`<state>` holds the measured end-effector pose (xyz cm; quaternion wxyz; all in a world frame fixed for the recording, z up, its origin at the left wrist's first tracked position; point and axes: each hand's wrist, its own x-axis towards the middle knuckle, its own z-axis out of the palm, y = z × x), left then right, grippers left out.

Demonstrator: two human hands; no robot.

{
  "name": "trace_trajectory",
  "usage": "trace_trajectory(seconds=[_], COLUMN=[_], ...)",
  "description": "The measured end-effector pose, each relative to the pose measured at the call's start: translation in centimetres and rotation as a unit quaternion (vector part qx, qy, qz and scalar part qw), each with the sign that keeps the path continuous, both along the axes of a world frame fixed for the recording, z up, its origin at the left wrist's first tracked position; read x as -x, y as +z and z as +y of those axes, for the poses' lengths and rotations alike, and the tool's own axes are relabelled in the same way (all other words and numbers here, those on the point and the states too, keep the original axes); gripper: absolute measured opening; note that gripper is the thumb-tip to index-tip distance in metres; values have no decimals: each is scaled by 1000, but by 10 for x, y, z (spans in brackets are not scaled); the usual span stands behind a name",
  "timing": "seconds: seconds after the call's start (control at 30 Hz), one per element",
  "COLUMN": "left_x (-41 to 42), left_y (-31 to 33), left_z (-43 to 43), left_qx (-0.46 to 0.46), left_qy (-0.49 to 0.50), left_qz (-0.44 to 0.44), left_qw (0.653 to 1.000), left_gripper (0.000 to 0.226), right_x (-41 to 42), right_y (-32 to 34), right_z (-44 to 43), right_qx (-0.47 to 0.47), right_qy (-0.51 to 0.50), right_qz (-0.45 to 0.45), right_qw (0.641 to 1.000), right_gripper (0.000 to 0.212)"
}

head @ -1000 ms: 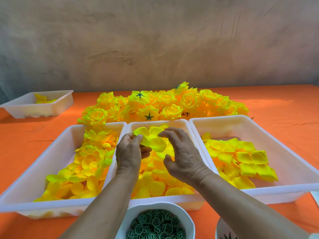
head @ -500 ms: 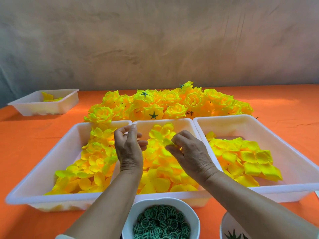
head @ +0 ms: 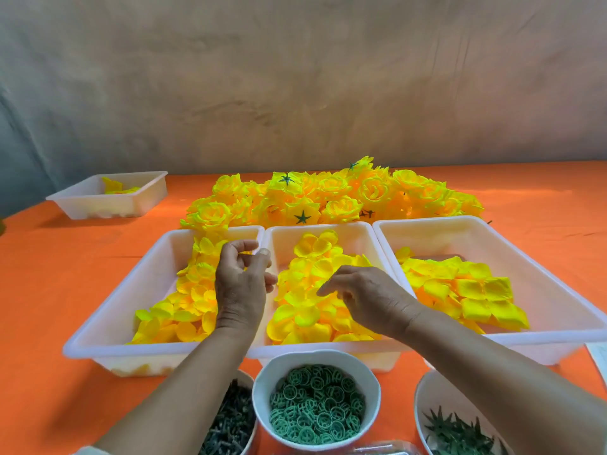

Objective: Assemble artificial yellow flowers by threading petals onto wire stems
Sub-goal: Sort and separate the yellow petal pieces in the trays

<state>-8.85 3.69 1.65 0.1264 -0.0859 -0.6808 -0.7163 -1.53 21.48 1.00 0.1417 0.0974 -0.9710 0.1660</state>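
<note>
Three white trays of loose yellow petals stand side by side: a left tray (head: 131, 284), a middle tray (head: 315, 227) and a right tray (head: 558, 290). My left hand (head: 241, 280) hovers over the wall between the left and middle trays. Its fingers are curled and its thumb is raised, and whatever they hold is hidden. My right hand (head: 371, 298) reaches into the middle tray, bent fingertips resting on the petals (head: 305, 316). Behind the trays lies a heap of finished yellow flowers (head: 331, 198).
At the near edge stand a white bowl of green ring parts (head: 262, 385), a bowl of dark stems (head: 230, 421) and a bowl of green star-shaped calyxes (head: 460, 431). A small white tray (head: 82, 205) with a few petals sits far left on the orange tablecloth (head: 65, 290).
The petal cluster both hands held a second ago is gone from view. My right hand has dropped into the middle tray and my left hand has shifted left.
</note>
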Motion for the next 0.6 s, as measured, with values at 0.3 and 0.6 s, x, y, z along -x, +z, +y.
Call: trace_trajectory(seconds=[0.3, 0.6], left_x=[-31, -63], left_y=[-2, 2], left_z=[35, 124], left_qx=[246, 337], left_qy=[-150, -231], left_qz=[87, 180], left_qw=[954, 895], left_gripper=[13, 20], right_x=[-61, -92], right_y=[33, 10], right_z=[85, 147], right_qx=[123, 74], right_qy=[-239, -325], right_qz=[89, -65], right_qw=[959, 941], right_gripper=[41, 33])
